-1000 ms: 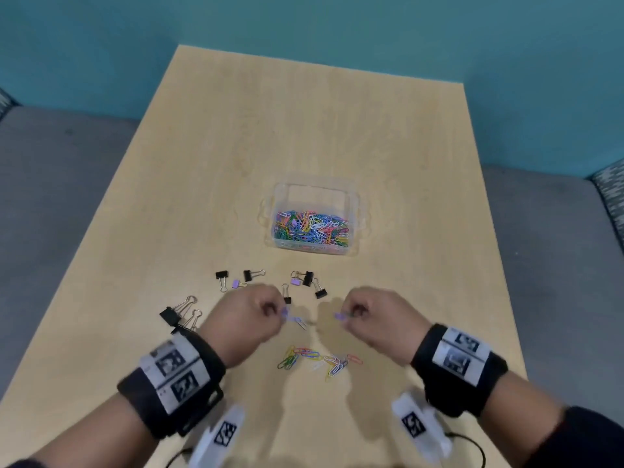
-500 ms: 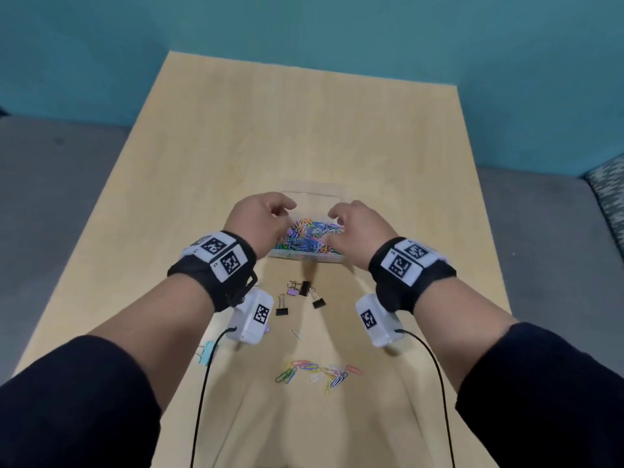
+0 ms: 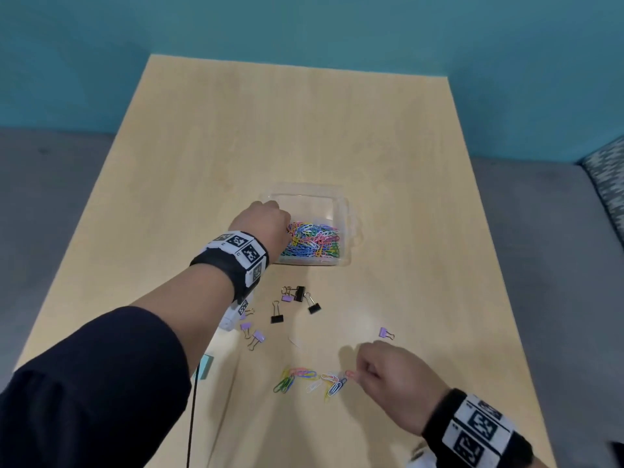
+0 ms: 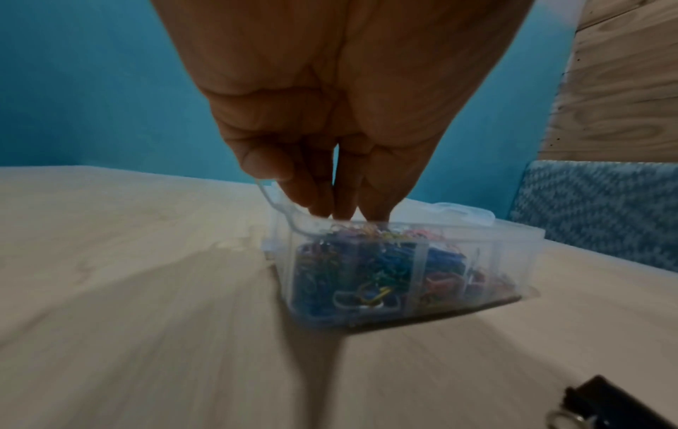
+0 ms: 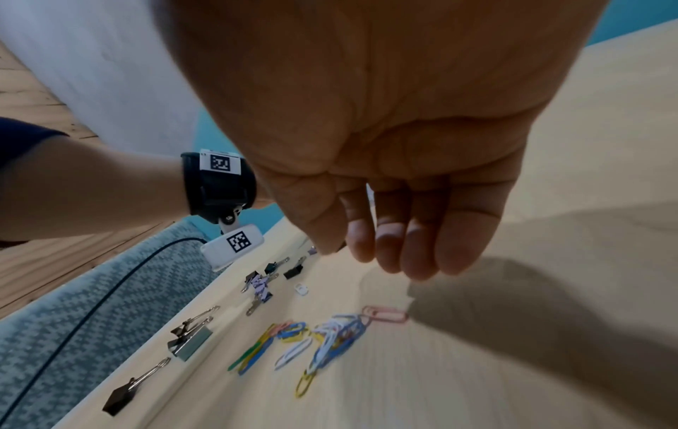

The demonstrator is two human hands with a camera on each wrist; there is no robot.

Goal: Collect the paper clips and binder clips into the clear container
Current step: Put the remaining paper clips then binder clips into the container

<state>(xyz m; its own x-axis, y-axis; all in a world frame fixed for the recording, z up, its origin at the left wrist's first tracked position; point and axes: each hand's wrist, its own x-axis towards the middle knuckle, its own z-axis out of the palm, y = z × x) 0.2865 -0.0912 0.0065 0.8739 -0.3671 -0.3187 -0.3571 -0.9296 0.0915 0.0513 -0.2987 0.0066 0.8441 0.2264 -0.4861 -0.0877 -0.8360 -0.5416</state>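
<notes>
The clear container (image 3: 345, 205) stands mid-table, holding a heap of coloured paper clips (image 3: 314, 243). My left hand (image 3: 266, 224) is at its left rim; in the left wrist view its fingers (image 4: 341, 213) point straight down, bunched, just above the clips in the container (image 4: 477, 241), with nothing seen between them. A loose pile of paper clips (image 3: 310, 380) lies near the front. My right hand (image 3: 378, 376) hovers at the pile's right end, fingers (image 5: 396, 261) loosely curled and empty above a pink clip (image 5: 385, 313). Black and purple binder clips (image 3: 299, 293) lie between container and pile.
A lone purple binder clip (image 3: 385, 332) lies just beyond my right hand. A pale blue binder clip (image 3: 205, 366) sits under my left forearm. The wooden table (image 3: 270, 130) runs to a teal wall; a patterned cushion (image 3: 607, 184) is off its right side.
A second ago both hands pinched clips near the pile, then both reached over the container. Now the right hand has come back to the loose pile; the left stays at the container.
</notes>
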